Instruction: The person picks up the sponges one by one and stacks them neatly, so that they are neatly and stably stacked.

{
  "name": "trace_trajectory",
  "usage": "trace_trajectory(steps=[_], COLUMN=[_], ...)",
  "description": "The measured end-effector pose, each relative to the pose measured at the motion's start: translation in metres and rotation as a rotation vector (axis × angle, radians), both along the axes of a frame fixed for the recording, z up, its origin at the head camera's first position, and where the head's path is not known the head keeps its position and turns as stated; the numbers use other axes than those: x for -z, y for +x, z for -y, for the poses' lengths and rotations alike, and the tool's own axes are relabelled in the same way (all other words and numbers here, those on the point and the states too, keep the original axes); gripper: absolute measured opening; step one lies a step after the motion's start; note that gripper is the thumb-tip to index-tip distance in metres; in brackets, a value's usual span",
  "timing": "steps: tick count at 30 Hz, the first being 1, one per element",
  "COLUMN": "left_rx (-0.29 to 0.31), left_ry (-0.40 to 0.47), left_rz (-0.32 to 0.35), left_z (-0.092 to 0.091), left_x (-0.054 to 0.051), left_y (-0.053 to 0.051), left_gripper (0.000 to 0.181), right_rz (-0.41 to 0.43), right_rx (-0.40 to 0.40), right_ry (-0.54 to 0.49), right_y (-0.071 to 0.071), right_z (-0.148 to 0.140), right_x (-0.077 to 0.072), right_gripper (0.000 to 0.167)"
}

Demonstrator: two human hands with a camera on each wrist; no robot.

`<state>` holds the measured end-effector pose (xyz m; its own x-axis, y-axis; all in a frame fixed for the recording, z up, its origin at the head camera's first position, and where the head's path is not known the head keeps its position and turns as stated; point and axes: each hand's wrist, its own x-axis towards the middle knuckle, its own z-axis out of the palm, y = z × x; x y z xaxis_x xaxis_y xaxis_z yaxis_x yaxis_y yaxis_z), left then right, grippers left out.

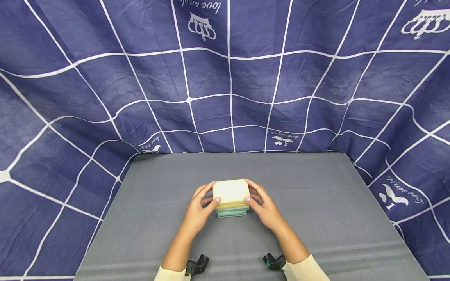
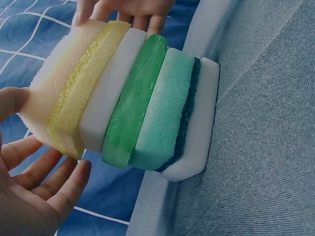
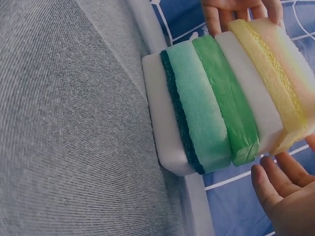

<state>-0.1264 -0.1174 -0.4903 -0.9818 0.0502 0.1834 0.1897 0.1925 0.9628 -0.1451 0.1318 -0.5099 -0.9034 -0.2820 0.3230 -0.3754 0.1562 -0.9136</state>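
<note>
A stack of sponges and blocks stands on the table in front of me. From the bottom it runs: a white block (image 2: 201, 125), a teal sponge (image 2: 165, 105) with a dark scouring layer, a green block (image 2: 135, 103), another white block (image 2: 109, 96), a yellow sponge (image 2: 83, 98) and a pale cream sponge (image 1: 231, 191) on top. My left hand (image 1: 197, 210) and right hand (image 1: 268, 210) hold the cream sponge by its two ends, thumbs on the near side. Several lower fingers are spread beside the upper layers. The layers lean slightly out of line.
The grey cloth-covered table (image 1: 168, 171) spreads around the stack. A blue curtain (image 1: 253, 82) with white grid lines hangs behind the table and along both sides. Black wrist straps (image 1: 197, 265) are on both forearms.
</note>
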Motion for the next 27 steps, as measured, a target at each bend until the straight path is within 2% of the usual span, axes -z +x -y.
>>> trace_trajectory(steps=[9, 14, 20, 22, 27], left_rx=[-0.022, -0.073, -0.141, -0.157, -0.227], left_ry=[0.016, 0.02, 0.015, -0.008, -0.153], left_rz=[-0.014, -0.107, -0.194, -0.205, -0.246], left_z=[-0.001, 0.0, 0.004, 0.006, 0.015], left_x=[-0.001, -0.004, -0.015, -0.02, -0.026], left_y=[0.001, 0.0, 0.0, 0.001, 0.003], left_gripper=[0.054, 0.044, 0.035, 0.034, 0.037], right_rz=[-0.026, -0.037, -0.111, -0.144, -0.245], right_rx=[0.0, 0.026, 0.082, 0.098, 0.169], right_ry=[-0.03, -0.082, -0.13, -0.123, -0.039], right_y=[-0.002, -0.004, -0.007, -0.008, -0.01], right_z=[0.001, -0.001, -0.007, -0.01, -0.015], right_x=[-0.003, -0.012, -0.024, -0.028, -0.037], right_gripper=[0.053, 0.047, 0.037, 0.034, 0.03])
